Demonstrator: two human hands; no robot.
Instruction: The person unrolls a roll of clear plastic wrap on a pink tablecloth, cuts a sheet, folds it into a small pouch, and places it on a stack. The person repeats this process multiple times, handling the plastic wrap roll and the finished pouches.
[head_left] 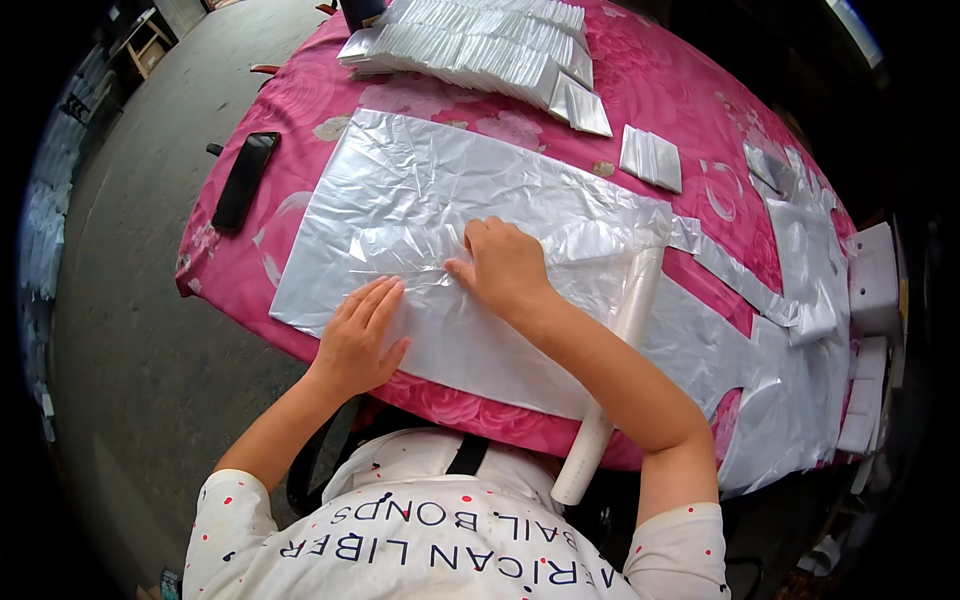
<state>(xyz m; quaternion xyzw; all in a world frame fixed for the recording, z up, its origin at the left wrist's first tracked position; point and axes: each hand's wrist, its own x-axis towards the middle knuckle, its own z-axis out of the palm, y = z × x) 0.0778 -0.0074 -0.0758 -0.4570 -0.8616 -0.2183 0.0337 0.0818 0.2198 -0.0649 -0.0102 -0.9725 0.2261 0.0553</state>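
A large silvery-white plastic sheet (440, 170) lies over the pink table. On its middle rests a smaller piece of clear plastic film (400, 245), creased and shiny. My left hand (358, 335) lies flat on the film's near edge, its fingers stretched out together and the thumb apart. My right hand (503, 265) is closed, with thumb and fingers pinching the film at its right part; its exact grip is partly hidden. A long pale roll (615, 375) slants across the sheet under my right forearm, its near end sticking out past the table edge.
Stacks of folded clear plastic packets (470, 50) stand at the far side, with a smaller stack (650, 158) nearby. A black phone (246, 182) lies at left on the flowered pink tablecloth (460, 412). Loose plastic sheeting (790, 380) hangs over the right edge, beside white containers (873, 280).
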